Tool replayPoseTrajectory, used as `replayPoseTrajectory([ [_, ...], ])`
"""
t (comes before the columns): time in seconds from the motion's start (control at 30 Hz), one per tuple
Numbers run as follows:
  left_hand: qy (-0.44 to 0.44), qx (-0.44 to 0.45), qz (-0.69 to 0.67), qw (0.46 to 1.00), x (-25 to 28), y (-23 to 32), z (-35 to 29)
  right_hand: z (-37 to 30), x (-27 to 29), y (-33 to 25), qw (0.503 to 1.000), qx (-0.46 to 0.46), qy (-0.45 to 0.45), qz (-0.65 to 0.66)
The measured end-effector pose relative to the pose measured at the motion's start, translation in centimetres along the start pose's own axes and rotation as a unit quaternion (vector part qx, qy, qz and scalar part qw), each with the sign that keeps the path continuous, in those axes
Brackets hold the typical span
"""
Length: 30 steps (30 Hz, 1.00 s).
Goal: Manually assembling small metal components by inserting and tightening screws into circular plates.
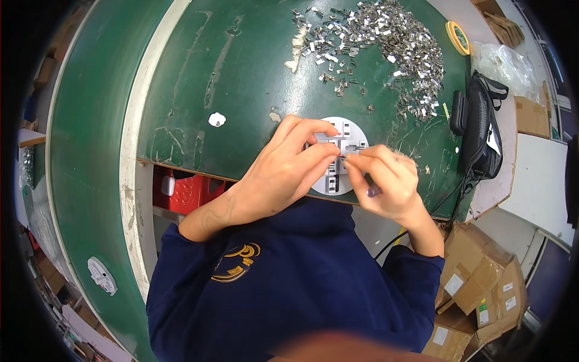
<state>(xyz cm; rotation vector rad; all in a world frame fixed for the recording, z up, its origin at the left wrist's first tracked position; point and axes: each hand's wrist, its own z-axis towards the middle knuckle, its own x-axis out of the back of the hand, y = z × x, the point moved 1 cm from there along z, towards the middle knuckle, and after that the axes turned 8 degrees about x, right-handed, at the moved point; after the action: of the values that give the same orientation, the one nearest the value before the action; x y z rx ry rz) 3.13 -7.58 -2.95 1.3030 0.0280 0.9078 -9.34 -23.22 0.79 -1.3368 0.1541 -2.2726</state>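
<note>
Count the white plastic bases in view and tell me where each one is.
2. One, a round base, is beneath the left hand and right hand, partly covered; the other base lies at the picture's lower left. More could be hidden.

Green bench (256,84) (scuffed surf.) is carrying rd. white plate (348,137), pile of sm. metal clips (410,51), yellow tape roll (451,35), black bag (482,130), white scrap (217,119).

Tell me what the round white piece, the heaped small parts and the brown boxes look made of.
Round white piece: probably plastic, smooth, going by its even colour and clean edge. Heaped small parts: likely metal, shiny, since many glint. Brown boxes: cardboard, matte, with creased flaps.
</note>
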Motion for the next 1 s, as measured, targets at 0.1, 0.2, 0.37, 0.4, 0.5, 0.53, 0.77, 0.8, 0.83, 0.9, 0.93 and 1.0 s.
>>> replayPoseTrajectory([
  [0.1, 0.010, 0.009, -0.014, 1.000, 0.2, -0.1, -0.3, 0.9, 0.5, 0.6, 0.997, -0.049, -0.038, 0.050],
  [0.2, 0.021, 0.012, -0.025, 0.999, 0.2, -0.5, -0.5, 1.4, 0.4, 1.2, 0.987, -0.080, -0.042, 0.129],
  [0.37, 0.045, 0.015, -0.029, 0.998, 0.1, -0.7, -0.6, 1.6, 0.3, 1.7, 0.987, -0.063, -0.070, 0.128],
  [0.4, 0.050, 0.017, -0.027, 0.998, 0.1, -0.7, -0.6, 1.5, 0.1, 1.8, 0.988, -0.056, -0.073, 0.124],
  [0.5, 0.047, 0.023, -0.030, 0.998, 0.2, -0.6, -0.5, 1.5, -0.1, 1.8, 0.989, -0.042, -0.080, 0.117],
  [0.53, 0.045, 0.026, -0.032, 0.998, 0.2, -0.6, -0.5, 1.5, -0.2, 1.8, 0.989, -0.043, -0.094, 0.110],
  [0.77, 0.043, 0.026, -0.013, 0.999, 0.3, -0.5, -0.4, 2.6, 0.2, 0.9, 0.978, -0.080, -0.172, 0.082],
  [0.8, 0.045, 0.024, -0.004, 0.999, 0.4, -0.5, -0.3, 2.8, 0.3, 0.9, 0.977, -0.084, -0.177, 0.087],
  [0.83, 0.046, 0.022, -0.004, 0.999, 0.3, -0.5, -0.3, 3.0, 0.4, 0.9, 0.975, -0.088, -0.182, 0.092],
  [0.9, 0.052, 0.025, -0.016, 0.998, 0.1, -0.7, -0.5, 3.0, 0.4, 0.9, 0.973, -0.091, -0.187, 0.097],
  [0.93, 0.055, 0.027, -0.022, 0.998, 0.0, -0.7, -0.6, 2.9, 0.5, 0.9, 0.973, -0.105, -0.176, 0.106],
  [1.0, 0.054, 0.026, -0.020, 0.998, 0.0, -0.6, -0.5, 2.7, 0.5, 0.8, 0.971, -0.132, -0.156, 0.124],
])
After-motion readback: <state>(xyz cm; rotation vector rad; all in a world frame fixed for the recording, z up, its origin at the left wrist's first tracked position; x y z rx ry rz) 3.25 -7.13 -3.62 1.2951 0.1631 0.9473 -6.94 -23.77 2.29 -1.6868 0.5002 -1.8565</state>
